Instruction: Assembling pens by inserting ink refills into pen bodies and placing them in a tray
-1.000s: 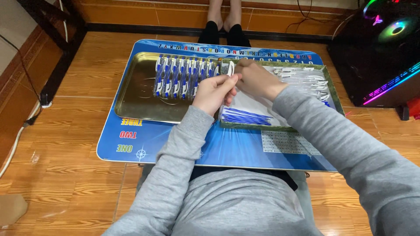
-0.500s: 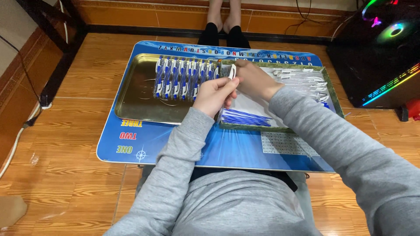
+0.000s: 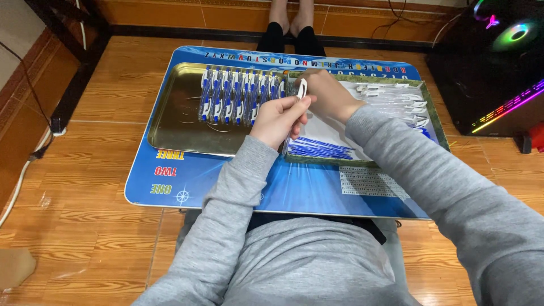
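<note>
My right hand (image 3: 328,96) is turned away from the camera, so its fingers are hidden; whether it grips anything I cannot tell. My left hand (image 3: 279,118) is closed, thumb and fingertips pinched on a white pen part (image 3: 301,89), slim and rounded at the tip, held upright above the seam between the two trays. Its lower end is covered by my fingers. The gold metal tray (image 3: 178,122) is glossy, with a row of blue-and-white pens (image 3: 238,95) along its far edge and bare metal nearer me. The right tray (image 3: 433,110) holds blue refills (image 3: 323,148) and clear barrels (image 3: 396,97), hard to separate. Both sit on a blue plastic table (image 3: 226,184), front strip free.
</note>
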